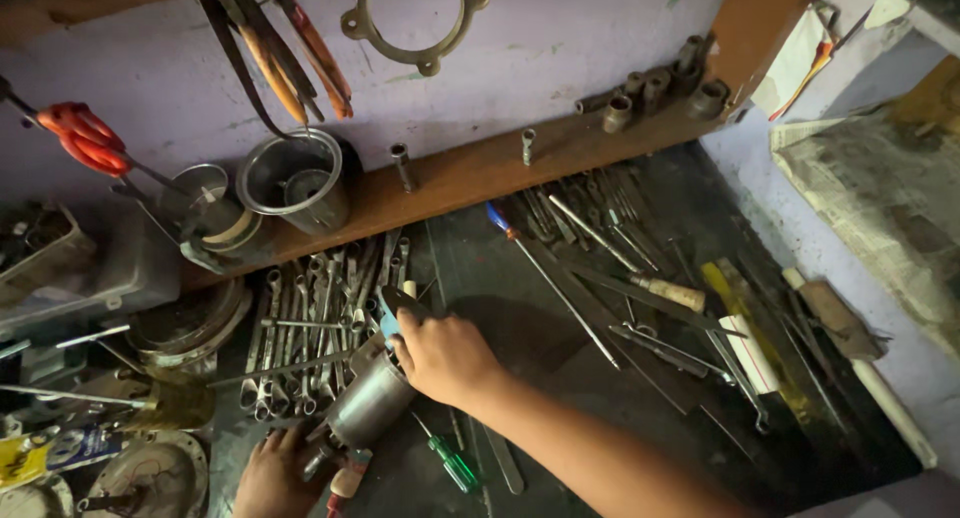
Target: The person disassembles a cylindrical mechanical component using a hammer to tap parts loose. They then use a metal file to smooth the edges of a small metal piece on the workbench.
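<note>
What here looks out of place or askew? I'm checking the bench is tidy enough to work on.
Nothing looks broken or spilled. The wrenches lie in a loose heap, and a green-handled screwdriver lies by itself below the metal cylinder that both hands, left and right, touch.

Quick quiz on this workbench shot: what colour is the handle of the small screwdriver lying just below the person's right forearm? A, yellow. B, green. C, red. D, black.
B: the small screwdriver lying on the dark bench just under the right hand and forearm has a translucent green handle.
</note>
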